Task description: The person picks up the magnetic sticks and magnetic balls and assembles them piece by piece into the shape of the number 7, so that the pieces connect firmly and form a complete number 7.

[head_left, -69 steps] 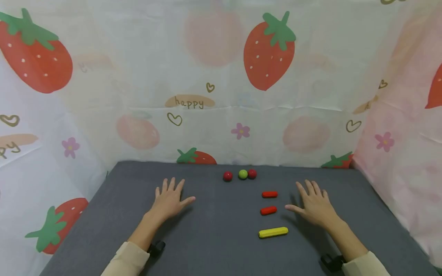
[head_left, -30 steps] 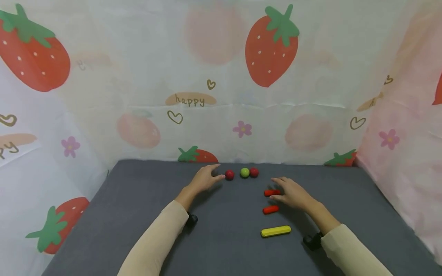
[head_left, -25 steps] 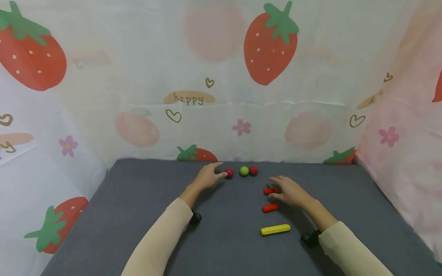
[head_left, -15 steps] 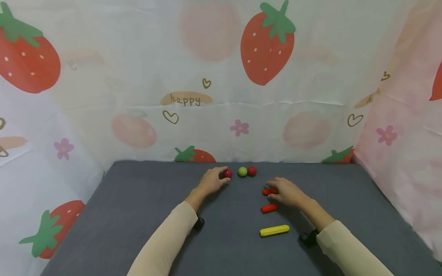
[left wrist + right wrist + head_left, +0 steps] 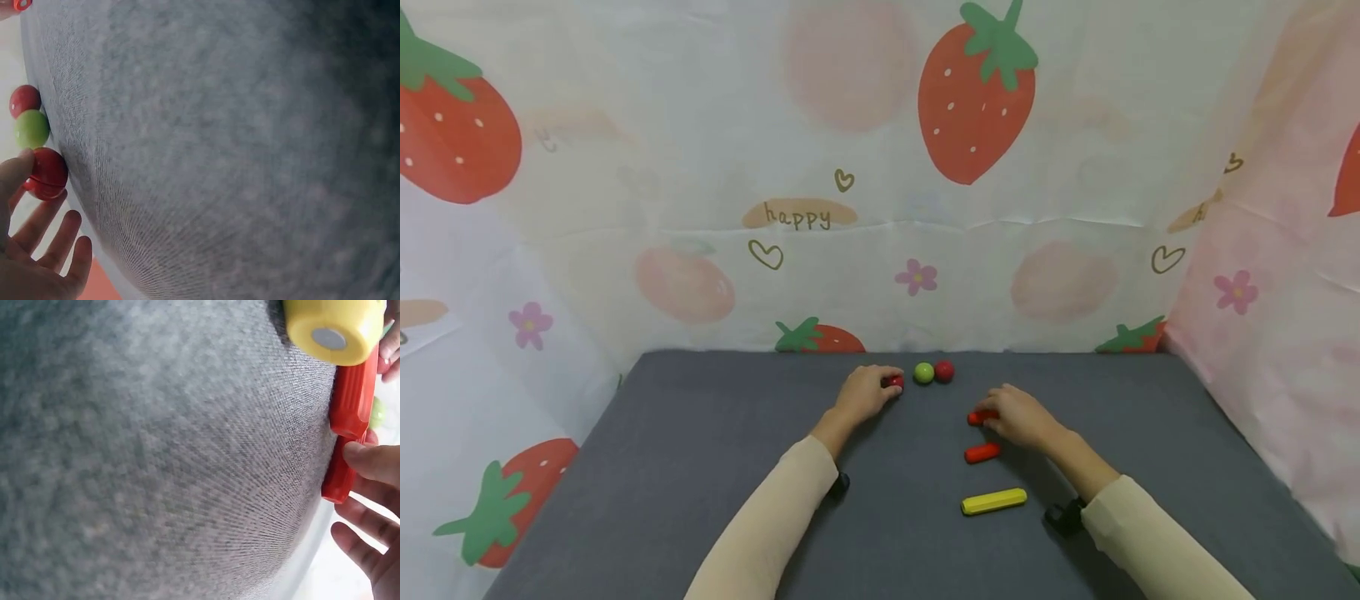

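In the head view my left hand pinches a glossy red ball between thumb and fingers at the far side of the table. The left wrist view shows the thumb against that ball, which has a seam round it. My right hand pinches the farther short red rod; in the right wrist view the thumb lies on this rod. A second red rod, with grooved sides, lies nearer. Nearest is a longer yellow rod, whose end shows a grey disc in the right wrist view.
A green ball and another red ball sit side by side, right of the left hand. A dark grey cloth covers the table. Strawberry-print curtains stand behind it and at both sides.
Both hands, earlier spread over the table, have moved inward. The left has reached the red ball and taken hold of it; the right has closed on the far red rod.
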Available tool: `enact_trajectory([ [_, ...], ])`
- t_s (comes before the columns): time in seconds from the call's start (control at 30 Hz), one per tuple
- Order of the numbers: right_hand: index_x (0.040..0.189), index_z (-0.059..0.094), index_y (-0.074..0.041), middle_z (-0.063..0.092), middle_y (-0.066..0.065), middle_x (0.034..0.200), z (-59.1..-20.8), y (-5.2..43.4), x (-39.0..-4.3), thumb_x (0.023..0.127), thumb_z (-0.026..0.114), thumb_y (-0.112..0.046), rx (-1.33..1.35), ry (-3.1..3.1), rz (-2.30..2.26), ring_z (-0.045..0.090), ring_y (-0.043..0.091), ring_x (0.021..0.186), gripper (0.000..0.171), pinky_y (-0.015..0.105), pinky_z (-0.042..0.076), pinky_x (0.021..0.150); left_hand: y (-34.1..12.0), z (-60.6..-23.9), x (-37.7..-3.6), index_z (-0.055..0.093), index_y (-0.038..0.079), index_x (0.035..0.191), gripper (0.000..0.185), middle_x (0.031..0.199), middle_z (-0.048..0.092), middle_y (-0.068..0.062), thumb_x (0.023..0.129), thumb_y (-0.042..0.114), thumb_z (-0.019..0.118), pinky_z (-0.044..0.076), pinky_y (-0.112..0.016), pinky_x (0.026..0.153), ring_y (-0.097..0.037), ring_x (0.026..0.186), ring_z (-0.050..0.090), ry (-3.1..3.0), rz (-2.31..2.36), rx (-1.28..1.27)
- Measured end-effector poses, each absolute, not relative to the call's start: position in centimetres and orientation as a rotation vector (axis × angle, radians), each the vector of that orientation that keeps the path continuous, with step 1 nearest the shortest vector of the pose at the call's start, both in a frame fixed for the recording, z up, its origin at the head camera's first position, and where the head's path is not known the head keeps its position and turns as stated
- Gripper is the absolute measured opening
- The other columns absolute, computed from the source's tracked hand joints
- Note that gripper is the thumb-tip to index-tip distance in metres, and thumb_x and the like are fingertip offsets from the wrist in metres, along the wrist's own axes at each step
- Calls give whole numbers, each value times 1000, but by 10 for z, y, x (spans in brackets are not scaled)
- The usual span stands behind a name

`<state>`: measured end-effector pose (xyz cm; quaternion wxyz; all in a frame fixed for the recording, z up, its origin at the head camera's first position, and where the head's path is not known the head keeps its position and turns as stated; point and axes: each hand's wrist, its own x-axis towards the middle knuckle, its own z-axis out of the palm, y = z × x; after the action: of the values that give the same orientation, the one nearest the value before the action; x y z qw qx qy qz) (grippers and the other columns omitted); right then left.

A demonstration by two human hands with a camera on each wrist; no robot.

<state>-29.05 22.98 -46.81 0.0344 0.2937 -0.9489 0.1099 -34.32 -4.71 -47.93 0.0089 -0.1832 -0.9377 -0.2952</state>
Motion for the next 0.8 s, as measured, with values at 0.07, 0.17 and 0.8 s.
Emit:
enact_trajectory([
  [0.07, 103, 75, -5, 69, 6, 96, -468, 229, -290, 86, 71, -6, 903, -2917, 316, 61, 24, 89, 17, 38, 52, 77, -46, -479, -342, 66, 13, 127, 36, 117, 70, -9, 93, 22, 67, 51, -44, 93, -27, 108, 64, -2930, -936, -565],
  [0.17, 103, 75, -5, 69, 7, 96, -467, 227, -289, 86, 71, -6, 889, -2937, 307, 62, 25, 90, 17, 39, 53, 79, -46, -479, -341, 67, 13, 127, 36, 113, 71, -8, 92, 22, 68, 51, -43, 91, -26, 103, 65, -2929, -932, -546],
  [0.8, 103, 75, -4, 71, 8, 98, -465, 227, -290, 87, 70, -4, 848, -2971, 358, 64, 28, 93, 17, 43, 53, 82, -52, -479, -341, 66, 12, 127, 41, 117, 70, -10, 90, 30, 70, 51, -45, 93, -29, 106, 66, -2949, -960, -378],
])
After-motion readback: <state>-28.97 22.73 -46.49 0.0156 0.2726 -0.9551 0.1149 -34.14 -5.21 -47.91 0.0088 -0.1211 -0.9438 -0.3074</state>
